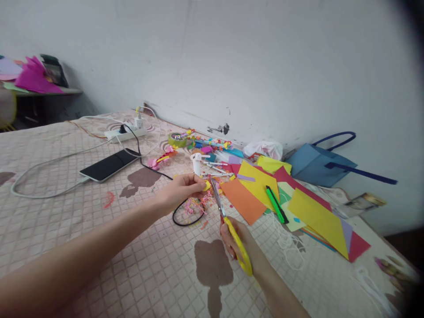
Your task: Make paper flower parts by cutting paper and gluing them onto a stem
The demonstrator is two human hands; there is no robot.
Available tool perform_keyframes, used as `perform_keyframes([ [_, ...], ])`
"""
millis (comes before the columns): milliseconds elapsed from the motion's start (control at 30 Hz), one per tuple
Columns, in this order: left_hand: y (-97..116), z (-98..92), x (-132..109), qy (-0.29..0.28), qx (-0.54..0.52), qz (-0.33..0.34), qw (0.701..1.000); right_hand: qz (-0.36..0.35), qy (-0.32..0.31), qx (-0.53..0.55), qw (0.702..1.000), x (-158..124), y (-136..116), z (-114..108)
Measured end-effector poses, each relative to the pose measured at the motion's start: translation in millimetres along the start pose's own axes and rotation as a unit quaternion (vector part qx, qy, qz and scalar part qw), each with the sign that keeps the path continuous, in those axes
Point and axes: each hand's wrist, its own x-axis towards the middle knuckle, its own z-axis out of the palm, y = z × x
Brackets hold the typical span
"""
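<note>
One small yellow piece of paper [207, 185] is pinched between the thumb and fingers of the left hand [183, 190], its forearm stretched in low from the left. The right hand [236, 240] is closed around the handles of the scissors [225, 216], blades pointing away from the body, tips just beside the yellow piece; whether they touch, I can't tell. Pink and yellow scraps [192, 206] lie beneath, on the table [149, 265]. To the right, coloured sheets [243, 201] overlap, a green cutter [276, 205] on top and white string [288, 243] in front. Farther back, a thin white plastic bag [268, 148] sits crumpled; I can't make out its contents. Beside it, a blue bag [318, 163] rests near the wall [212, 66], its inside hidden from me. Off left, a phone [111, 164] lies with a cable in its end, near a power strip [127, 134] with plugs in it.
</note>
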Motion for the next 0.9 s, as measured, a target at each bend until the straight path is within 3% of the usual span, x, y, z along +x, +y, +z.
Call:
perform_keyframes([
  [133,-1.7,2.7,-1.9,0.008,0.024,0.005,1.0,0.003,0.011,0.008,1.0,0.4,-0.1,1.9],
  [433,-1.3,9.8,-5.9,0.0,-0.054,-0.028,0.998,-0.023,0.016,-0.036,0.999,-0.9,-1.7,3.3],
  [900,-3.0,12.6,-7.4,0.027,-0.069,-0.019,0.997,-0.045,0.036,-0.059,0.997,-3.7,-6.1,3.4],
])
